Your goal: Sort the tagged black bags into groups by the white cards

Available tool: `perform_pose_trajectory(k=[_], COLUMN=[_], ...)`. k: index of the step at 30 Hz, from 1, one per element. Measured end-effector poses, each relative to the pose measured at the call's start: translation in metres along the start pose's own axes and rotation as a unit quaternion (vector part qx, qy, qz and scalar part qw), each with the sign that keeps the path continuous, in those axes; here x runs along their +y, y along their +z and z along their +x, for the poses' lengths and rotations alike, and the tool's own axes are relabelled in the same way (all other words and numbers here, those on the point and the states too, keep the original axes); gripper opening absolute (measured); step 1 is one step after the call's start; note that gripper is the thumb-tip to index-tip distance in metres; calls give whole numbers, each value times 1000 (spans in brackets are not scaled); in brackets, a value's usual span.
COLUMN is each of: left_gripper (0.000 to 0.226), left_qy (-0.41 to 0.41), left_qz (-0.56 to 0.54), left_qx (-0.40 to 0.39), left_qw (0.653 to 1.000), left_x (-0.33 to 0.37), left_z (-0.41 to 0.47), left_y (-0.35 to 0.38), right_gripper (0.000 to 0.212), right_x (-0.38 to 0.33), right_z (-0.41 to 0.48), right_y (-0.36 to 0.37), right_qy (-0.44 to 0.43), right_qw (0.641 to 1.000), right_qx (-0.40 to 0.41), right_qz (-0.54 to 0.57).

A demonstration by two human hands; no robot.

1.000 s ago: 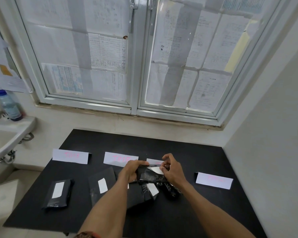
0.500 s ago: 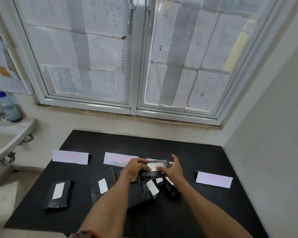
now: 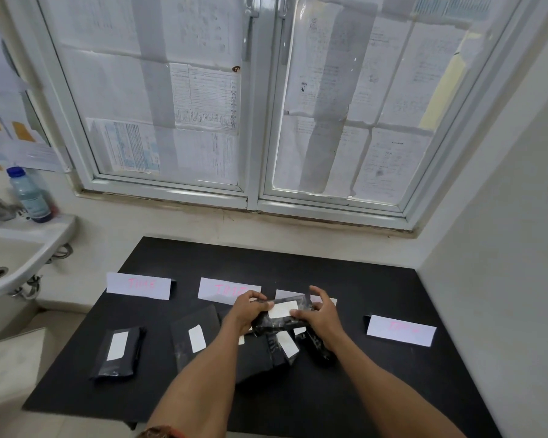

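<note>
Both hands hold a crinkly black plastic bag (image 3: 268, 324) just above the black counter (image 3: 329, 270). The left hand (image 3: 246, 311) grips one end and the right hand (image 3: 321, 314) the other, each grip closed on it. Its white tag (image 3: 282, 309) faces up, I'd say to be read against the pink-lettered white cards (image 3: 139, 285). It hangs over a loose pile of tagged black bags (image 3: 266, 355), and the hands half hide the third card (image 3: 287, 294). Two flat black bags (image 3: 121, 352) lie to the left, and a white sink (image 3: 19, 263) stands beside the counter.
</note>
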State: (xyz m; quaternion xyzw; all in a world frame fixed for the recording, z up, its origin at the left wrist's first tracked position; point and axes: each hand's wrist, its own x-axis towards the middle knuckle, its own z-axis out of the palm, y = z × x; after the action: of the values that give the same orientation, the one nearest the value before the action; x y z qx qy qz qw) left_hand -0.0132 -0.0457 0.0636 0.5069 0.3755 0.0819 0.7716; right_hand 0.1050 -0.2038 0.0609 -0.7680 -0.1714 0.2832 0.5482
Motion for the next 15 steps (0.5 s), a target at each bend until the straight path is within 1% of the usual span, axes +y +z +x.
perform_pose_trajectory(k=[2,4,6,9,12,15], left_gripper=[30,36,38,41,44,46], left_qy=[-7,-13,-14,-8,7,31], left_qz=[-1,11,34,80,141,230], left_qx=[-16,-48,-74,-97,-83,-33], left_qw=[1000,999,997,992,987,972], left_x=[0,0,1,0,-8,-21], left_z=[-2,-5,-7,-12,-12,-9], left_y=[-6,-14,-17,-22,-28,-42], right_gripper=[71,59,41,18,13,11], right_x=[2,4,7,11,13,23], right_z=[-1,-1,-2,-4,-6,-6], right_y=[0,4,11,24,38,51], right_qy=[4,12,25,22,27,55], right_qw=[999,999,999,999,997,996], right_qx=[-35,-41,-15,35,47,48], right_qz=[9,21,34,-4,-52,-51])
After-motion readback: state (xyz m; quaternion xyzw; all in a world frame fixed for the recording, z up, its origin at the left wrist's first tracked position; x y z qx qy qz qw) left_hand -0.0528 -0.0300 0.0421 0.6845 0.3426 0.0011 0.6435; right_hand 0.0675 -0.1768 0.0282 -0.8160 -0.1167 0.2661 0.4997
